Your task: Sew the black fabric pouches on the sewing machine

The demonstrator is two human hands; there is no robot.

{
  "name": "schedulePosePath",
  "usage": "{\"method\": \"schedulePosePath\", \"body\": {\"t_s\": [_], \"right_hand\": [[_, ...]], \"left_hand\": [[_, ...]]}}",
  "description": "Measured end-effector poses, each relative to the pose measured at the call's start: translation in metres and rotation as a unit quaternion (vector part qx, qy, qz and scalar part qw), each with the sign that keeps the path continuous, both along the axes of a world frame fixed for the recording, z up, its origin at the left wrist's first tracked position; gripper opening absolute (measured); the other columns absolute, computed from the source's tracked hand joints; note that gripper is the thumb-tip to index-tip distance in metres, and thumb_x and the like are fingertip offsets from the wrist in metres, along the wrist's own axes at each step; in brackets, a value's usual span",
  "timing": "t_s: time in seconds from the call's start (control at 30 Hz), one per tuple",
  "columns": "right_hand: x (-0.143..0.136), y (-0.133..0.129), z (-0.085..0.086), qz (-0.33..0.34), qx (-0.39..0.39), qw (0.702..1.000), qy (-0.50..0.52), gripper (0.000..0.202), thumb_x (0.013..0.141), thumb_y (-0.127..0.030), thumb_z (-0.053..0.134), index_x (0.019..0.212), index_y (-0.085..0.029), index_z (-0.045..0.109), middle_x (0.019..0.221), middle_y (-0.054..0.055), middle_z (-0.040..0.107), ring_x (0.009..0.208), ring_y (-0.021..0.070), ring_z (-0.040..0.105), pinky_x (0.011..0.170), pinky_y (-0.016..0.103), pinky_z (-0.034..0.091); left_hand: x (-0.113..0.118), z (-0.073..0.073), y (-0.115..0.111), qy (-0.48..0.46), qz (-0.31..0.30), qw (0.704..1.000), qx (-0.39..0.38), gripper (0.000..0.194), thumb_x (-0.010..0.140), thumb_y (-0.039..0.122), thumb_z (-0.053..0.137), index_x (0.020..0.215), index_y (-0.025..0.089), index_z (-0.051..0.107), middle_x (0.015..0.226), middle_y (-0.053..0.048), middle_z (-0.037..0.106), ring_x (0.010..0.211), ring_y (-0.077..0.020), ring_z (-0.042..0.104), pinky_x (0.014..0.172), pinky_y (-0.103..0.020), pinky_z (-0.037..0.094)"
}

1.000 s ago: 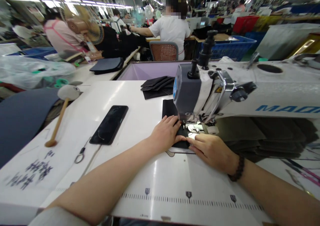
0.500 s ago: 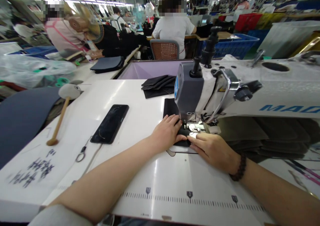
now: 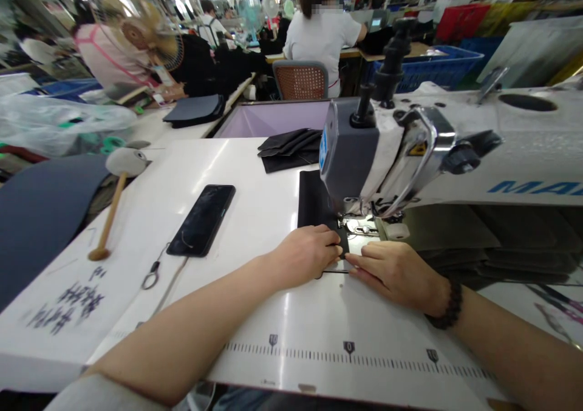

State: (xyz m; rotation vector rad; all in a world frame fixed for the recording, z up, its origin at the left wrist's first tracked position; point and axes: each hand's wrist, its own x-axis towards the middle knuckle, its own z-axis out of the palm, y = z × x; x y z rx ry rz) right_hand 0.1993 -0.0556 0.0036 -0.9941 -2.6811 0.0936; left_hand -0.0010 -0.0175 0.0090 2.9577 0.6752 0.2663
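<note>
A narrow piece of black fabric [image 3: 313, 198] lies on the white table at the sewing machine's needle area. My left hand [image 3: 310, 253] rests on its near part, fingers bent and thumb close to the fingertips, closed on the fabric. From the other side, my right hand [image 3: 392, 271] lies on the machine bed with forefinger and thumb stretched towards the fabric's right edge. Its forefinger tip touches or nearly touches that edge; the other fingers are bent. The presser foot [image 3: 362, 226] is just beyond my fingertips. The sewing machine head [image 3: 350, 150] hides part of the fabric's right side.
Folded black pieces [image 3: 289, 150] lie behind the fabric. To the left are a phone [image 3: 201, 220] and a wooden-handled mallet-like tool [image 3: 113, 210]. Dark stacked fabric [image 3: 450, 235] sits under the machine arm, with scissors [image 3: 558, 302] at right. A co-worker [image 3: 321, 47] sits ahead.
My left hand has shifted nearer to me and closed its fingers more, uncovering more of the black fabric. My right hand stays close to the fabric edge. The camera view has tilted slightly.
</note>
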Motion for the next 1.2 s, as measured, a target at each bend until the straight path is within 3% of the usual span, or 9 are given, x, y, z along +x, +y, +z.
{"method": "schedulePosePath", "body": {"t_s": [0.37, 0.77, 1.2], "right_hand": [[-0.001, 0.004, -0.007, -0.043, -0.022, 0.999, 0.008, 0.032, 0.09, -0.032, 0.035, 0.093, -0.015, 0.061, 0.065, 0.002, 0.055, 0.059, 0.0122, 0.051, 0.055, 0.025, 0.035], [-0.006, 0.008, -0.012, -0.114, 0.012, 0.993, -0.003, 0.032, 0.088, -0.033, 0.038, 0.105, -0.017, 0.059, 0.081, 0.008, 0.064, 0.071, 0.0147, 0.058, 0.06, 0.024, 0.042], [-0.007, 0.008, -0.014, -0.119, -0.014, 0.993, -0.006, 0.028, 0.086, -0.03, 0.043, 0.106, -0.015, 0.056, 0.085, 0.007, 0.064, 0.076, 0.0158, 0.059, 0.066, 0.025, 0.046]], "left_hand": [[-0.001, -0.004, 0.007, -0.017, 0.025, 0.999, -0.024, 0.024, 0.088, 0.022, 0.04, 0.087, 0.012, 0.062, 0.097, -0.006, 0.061, 0.092, -0.0169, 0.055, 0.082, -0.028, 0.047], [0.003, -0.002, 0.016, 0.0, 0.079, 0.996, -0.033, 0.02, 0.088, 0.021, 0.043, 0.089, 0.012, 0.06, 0.096, -0.006, 0.06, 0.098, -0.0171, 0.053, 0.087, -0.027, 0.044], [0.006, -0.006, 0.022, -0.012, 0.099, 0.995, -0.017, 0.02, 0.087, 0.023, 0.045, 0.093, 0.01, 0.058, 0.1, -0.007, 0.058, 0.1, -0.0185, 0.052, 0.088, -0.028, 0.044]]}}
